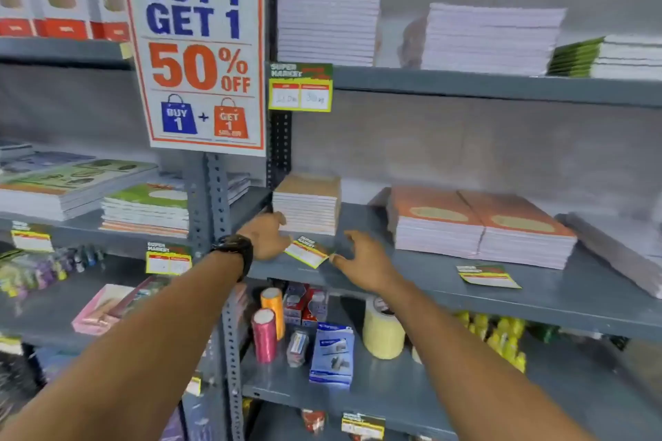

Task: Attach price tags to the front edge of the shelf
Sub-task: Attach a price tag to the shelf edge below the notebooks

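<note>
On the grey middle shelf (pixel 465 294), beside a small notebook stack (pixel 307 204), your left hand (pixel 267 236) pinches one end of a tilted price tag (pixel 308 251) lying near the front edge; your right hand (pixel 361 261) touches its other end, fingers loosely spread.

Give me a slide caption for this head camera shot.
Both hands, left and right, position a price tag at the middle shelf edge, below a notebook stack.
</note>
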`<control>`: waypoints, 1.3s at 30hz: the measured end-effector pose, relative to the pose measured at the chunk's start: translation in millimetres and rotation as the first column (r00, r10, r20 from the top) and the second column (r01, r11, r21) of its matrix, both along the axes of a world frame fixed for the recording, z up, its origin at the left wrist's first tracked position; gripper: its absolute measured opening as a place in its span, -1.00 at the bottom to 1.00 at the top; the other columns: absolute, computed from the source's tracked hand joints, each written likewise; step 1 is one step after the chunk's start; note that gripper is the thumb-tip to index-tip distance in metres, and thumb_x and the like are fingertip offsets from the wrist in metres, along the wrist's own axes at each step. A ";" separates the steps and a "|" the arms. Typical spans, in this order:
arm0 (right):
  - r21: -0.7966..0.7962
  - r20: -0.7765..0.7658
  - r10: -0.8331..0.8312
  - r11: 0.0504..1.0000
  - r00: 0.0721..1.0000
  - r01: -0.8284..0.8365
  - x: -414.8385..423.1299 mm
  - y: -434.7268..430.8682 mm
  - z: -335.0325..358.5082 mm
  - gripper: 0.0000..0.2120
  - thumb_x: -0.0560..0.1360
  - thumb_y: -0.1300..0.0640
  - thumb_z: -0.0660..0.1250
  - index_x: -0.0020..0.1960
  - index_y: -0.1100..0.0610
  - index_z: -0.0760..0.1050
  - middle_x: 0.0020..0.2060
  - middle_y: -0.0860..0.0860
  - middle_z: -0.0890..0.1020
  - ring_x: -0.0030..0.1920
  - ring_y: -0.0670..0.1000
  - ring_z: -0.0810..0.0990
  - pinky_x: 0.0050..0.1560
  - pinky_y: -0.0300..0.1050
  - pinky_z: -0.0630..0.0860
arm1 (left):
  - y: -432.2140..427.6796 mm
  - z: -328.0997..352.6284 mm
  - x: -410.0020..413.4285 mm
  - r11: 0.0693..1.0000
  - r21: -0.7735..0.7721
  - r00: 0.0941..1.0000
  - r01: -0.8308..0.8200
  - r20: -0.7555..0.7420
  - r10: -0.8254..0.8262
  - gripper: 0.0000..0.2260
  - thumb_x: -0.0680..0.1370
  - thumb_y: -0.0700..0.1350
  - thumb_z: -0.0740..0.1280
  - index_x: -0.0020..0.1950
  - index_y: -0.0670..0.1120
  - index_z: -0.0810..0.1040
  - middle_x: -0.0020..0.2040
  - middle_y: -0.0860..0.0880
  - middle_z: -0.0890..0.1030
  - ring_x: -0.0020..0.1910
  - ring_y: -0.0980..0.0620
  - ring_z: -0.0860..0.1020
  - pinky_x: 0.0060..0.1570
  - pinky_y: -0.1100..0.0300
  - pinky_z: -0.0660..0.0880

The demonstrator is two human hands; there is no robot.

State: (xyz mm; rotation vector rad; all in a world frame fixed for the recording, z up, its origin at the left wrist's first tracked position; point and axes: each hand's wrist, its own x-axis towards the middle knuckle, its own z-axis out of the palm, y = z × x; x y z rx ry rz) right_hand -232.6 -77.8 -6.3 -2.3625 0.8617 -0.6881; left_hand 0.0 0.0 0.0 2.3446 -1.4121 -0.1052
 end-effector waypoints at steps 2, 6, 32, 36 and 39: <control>0.047 -0.022 -0.010 0.999 1.000 0.011 17.2 2.4 -0.4 -0.51 0.47 0.07 0.42 0.33 0.20 0.43 0.27 0.14 0.55 0.26 0.15 0.52 0.10 -0.15 0.38 | -1.1 -1.5 -2.9 0.998 0.058 0.999 0.039 -0.012 -0.038 -0.46 0.48 0.17 0.27 0.38 -0.07 0.36 0.31 -0.15 0.52 0.19 -0.17 0.53 0.14 -0.02 0.50; 0.108 -0.125 -0.092 0.989 0.988 0.105 46.2 0.2 -10.4 -0.48 0.44 0.01 0.42 0.33 0.16 0.41 0.23 0.13 0.58 0.21 0.17 0.56 0.01 -0.14 0.40 | -10.3 -16.8 -5.1 0.988 0.144 0.998 0.052 -0.050 -0.045 -0.37 0.52 0.18 0.29 0.47 -0.12 0.26 0.44 -0.17 0.42 0.34 -0.19 0.45 0.21 0.04 0.43; 0.232 0.121 0.006 0.972 0.993 -0.034 51.4 11.3 -46.7 -0.85 0.42 0.24 0.48 -0.04 0.07 0.65 -0.13 -0.01 0.69 -0.12 0.00 0.67 -0.15 -0.17 0.58 | 42.7 -102.7 -28.6 0.826 -0.438 0.673 -0.354 -0.733 -0.100 -0.94 0.51 -0.16 0.44 -0.12 -0.04 0.59 -0.11 -0.15 0.69 -0.04 -0.19 0.65 -0.01 -0.10 0.58; 0.069 0.035 0.012 0.998 0.999 -0.014 50.7 23.5 -54.2 -0.91 0.47 0.16 0.43 -0.03 0.09 0.66 -0.12 0.00 0.72 -0.12 -0.05 0.65 -0.11 -0.15 0.59 | 43.5 -116.3 -33.3 0.838 -0.404 0.723 -0.367 -0.690 -0.016 -0.89 0.50 -0.12 0.45 -0.03 -0.11 0.59 -0.09 -0.12 0.68 -0.02 -0.14 0.64 0.07 -0.04 0.58; -0.029 -0.027 -0.018 0.999 0.999 0.017 52.5 28.2 -57.1 -0.91 0.49 0.07 0.40 -0.04 0.06 0.64 -0.13 -0.01 0.72 -0.13 -0.04 0.65 -0.08 0.00 0.63 | 42.8 -111.7 -37.3 0.826 -0.415 0.766 -0.382 -0.642 0.032 -0.88 0.51 -0.10 0.44 -0.01 -0.06 0.55 -0.11 -0.03 0.61 -0.04 -0.05 0.58 0.04 0.08 0.53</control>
